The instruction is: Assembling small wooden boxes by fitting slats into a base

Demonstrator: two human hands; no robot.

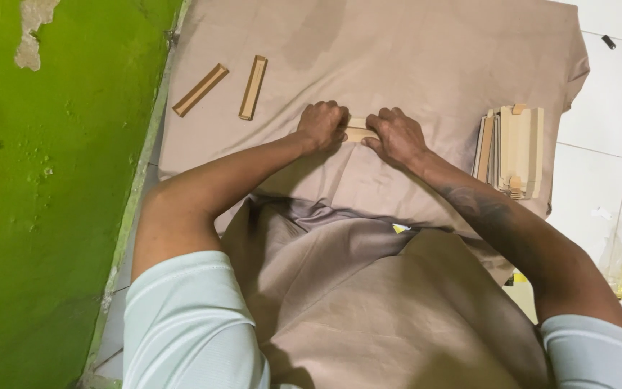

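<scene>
Cardboard strip (358,132): mid-cloth (412,57), long axis L–R, mostly hidden. Left hand (322,124) and right hand (395,137) pinch its ends, fingers curled shut. Two folded strips (252,87) far-left; flat stack (512,150) right.

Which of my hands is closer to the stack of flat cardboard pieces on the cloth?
Right. Your right hand is beside the stack of flat cardboard pieces, with only bare cloth between them. Your left hand is farther off, on the far side of the small cardboard piece both hands hold.

A green wall (52,216) with peeling paint is running along the left; white floor tiles (606,108) are showing at right.
</scene>
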